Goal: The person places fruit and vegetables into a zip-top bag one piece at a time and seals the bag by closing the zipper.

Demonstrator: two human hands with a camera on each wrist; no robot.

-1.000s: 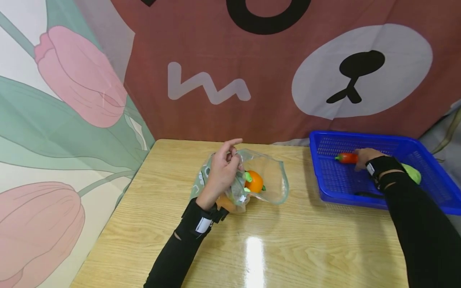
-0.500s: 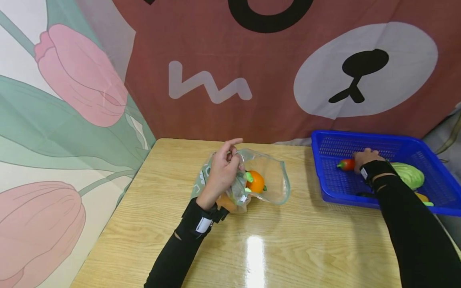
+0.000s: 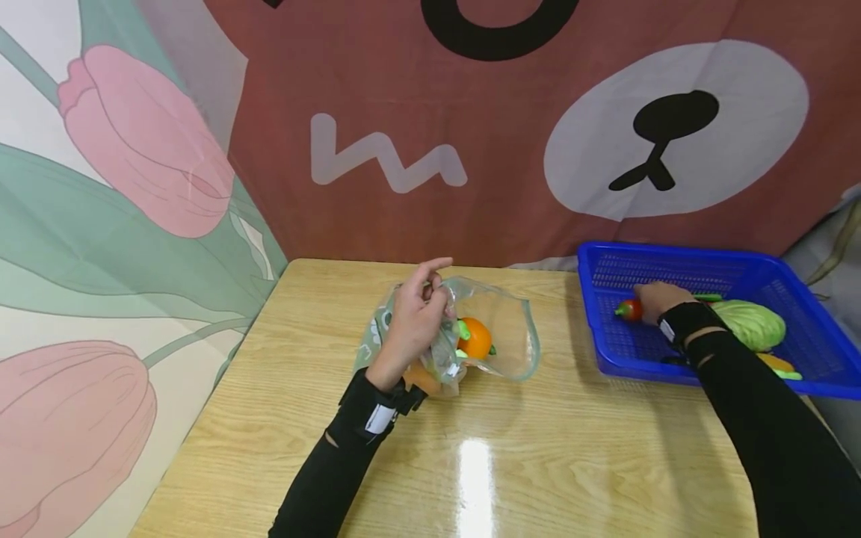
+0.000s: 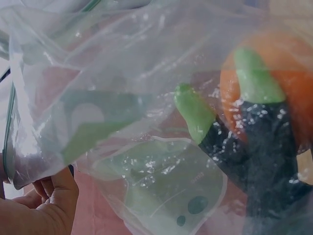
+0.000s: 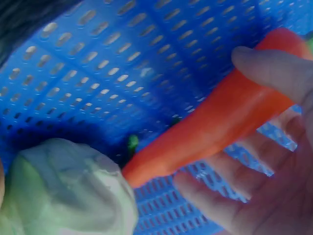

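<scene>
My left hand pinches the edge of a clear zip bag with a green print, lying on the table. Inside it an orange fruit shows, and the left wrist view adds dark eggplants with green tops. Inside the blue basket, my right hand holds a long red chili pepper. Its thumb lies over the thick end and the fingers pass underneath. In the head view most of the pepper is hidden by that hand.
A pale green cabbage lies in the basket, right of my right hand. Nearer the front wall is a yellow-orange piece with a green end. A slim green item sits behind the wrist. The wooden table meets a printed cloth backdrop.
My right hand has shifted left within the basket, and the pepper's stem end has moved left too. More of the cabbage shows now. The left hand and bag stay put.
</scene>
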